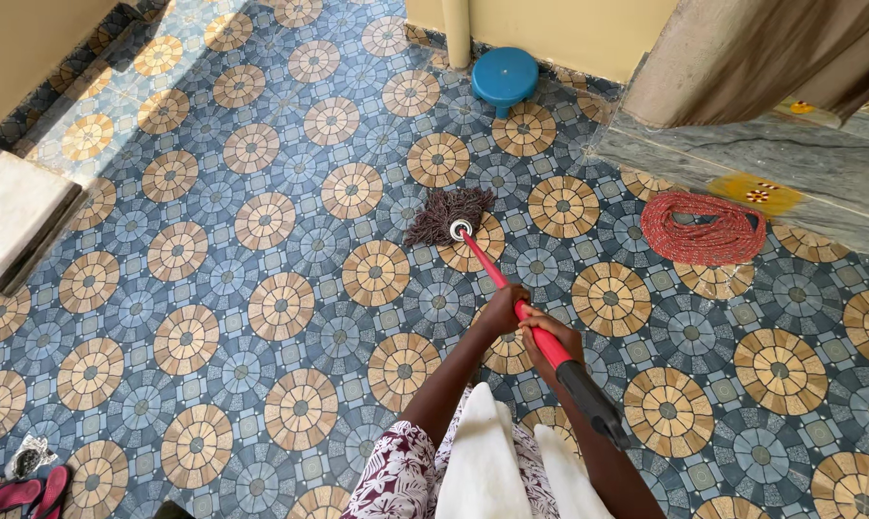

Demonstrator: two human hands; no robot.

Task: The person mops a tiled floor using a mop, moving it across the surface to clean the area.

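I hold a mop with a red handle (492, 272) and a black grip end (593, 402). Its dark brown string head (447, 211) rests on the patterned tile floor (261, 288) ahead of me. My left hand (504, 309) is closed around the red handle, farther down toward the head. Just behind it, my right hand (551, 341) grips the handle where the red meets the black. The handle slants from lower right up to the mop head.
A blue plastic stool (505, 77) stands by the far wall. A coiled red hose (704, 229) lies at the right beside a stone step (742, 163). A concrete step (16, 216) sits at left. Red sandals (21, 492) lie at bottom left.
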